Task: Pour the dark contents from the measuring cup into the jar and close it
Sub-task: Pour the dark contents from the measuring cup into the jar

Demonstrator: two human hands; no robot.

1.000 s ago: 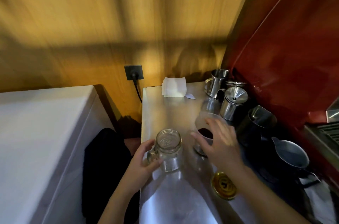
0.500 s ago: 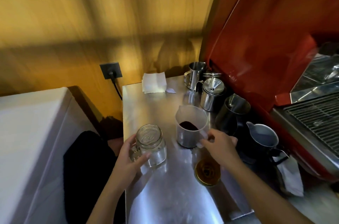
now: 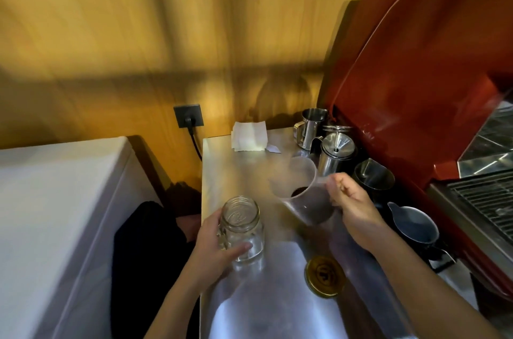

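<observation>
- On the brushed steel counter point(image 3: 244, 172), the left hand point(image 3: 213, 250) wraps its fingers around an open clear glass jar point(image 3: 243, 227)
- Right hand point(image 3: 352, 200) grips a tilted translucent plastic measuring cup point(image 3: 302, 191) with dark contents, beside the jar
- Round gold lid point(image 3: 324, 276) lies near

Jar point(image 3: 243, 227) left of measuring cup point(image 3: 301, 194), lid point(image 3: 325, 275) on counter point(image 3: 277, 311) before both

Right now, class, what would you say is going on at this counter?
A person is getting ready to pour. The left hand grips an open glass jar on the steel counter. The right hand holds a clear measuring cup by its handle, tilted toward the jar, with dark contents inside. Nothing has reached the jar yet. The gold lid lies on the counter nearer the person, so closing is not yet done.
</observation>
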